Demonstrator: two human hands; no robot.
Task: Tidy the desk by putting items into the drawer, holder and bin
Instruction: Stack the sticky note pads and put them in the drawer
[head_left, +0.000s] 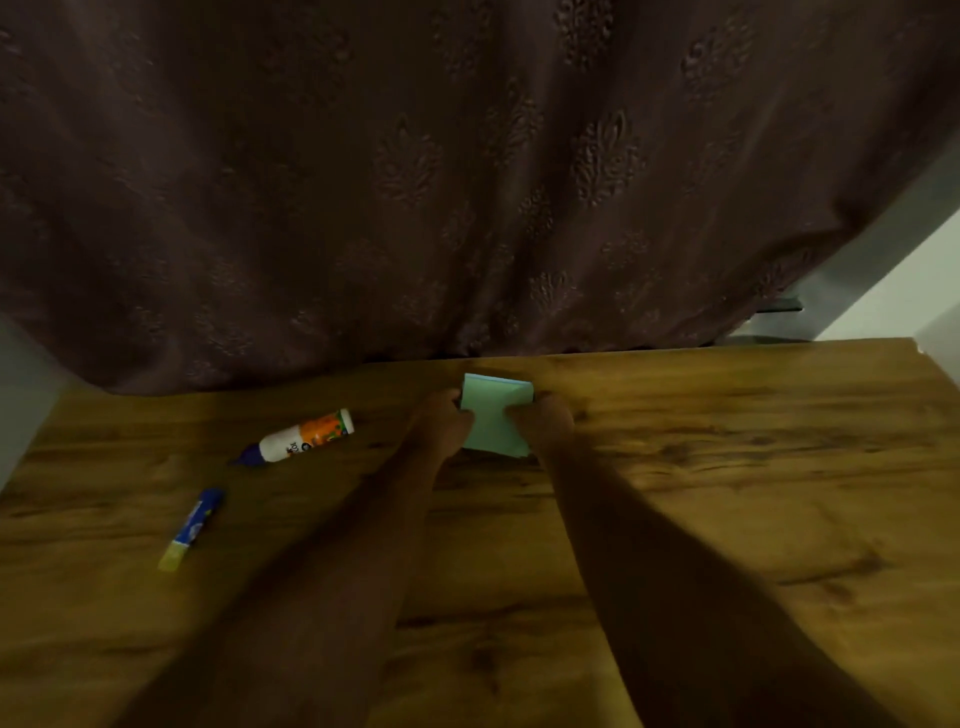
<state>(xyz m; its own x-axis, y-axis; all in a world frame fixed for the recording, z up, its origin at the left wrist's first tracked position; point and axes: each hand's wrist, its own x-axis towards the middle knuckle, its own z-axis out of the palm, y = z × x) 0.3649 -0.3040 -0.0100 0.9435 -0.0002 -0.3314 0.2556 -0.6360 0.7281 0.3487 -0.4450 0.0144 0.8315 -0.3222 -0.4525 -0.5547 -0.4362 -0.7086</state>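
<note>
**Both hands on the green pad**

Left hand and right hand pinch opposite side edges of a pale green sticky-note pad, fingers curled closed on it, near the desk's far edge. Glue bottle and small blue tube lie leftward, nearer the left hand, long axes slanting.

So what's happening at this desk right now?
A person is tidying a wooden desk. Both the left hand and the right hand grip a small pale green paper pad near the far edge, in front of a dark patterned curtain. A glue bottle and a blue glue stick lie untouched off to the left. No drawer, holder or bin is in view.
</note>
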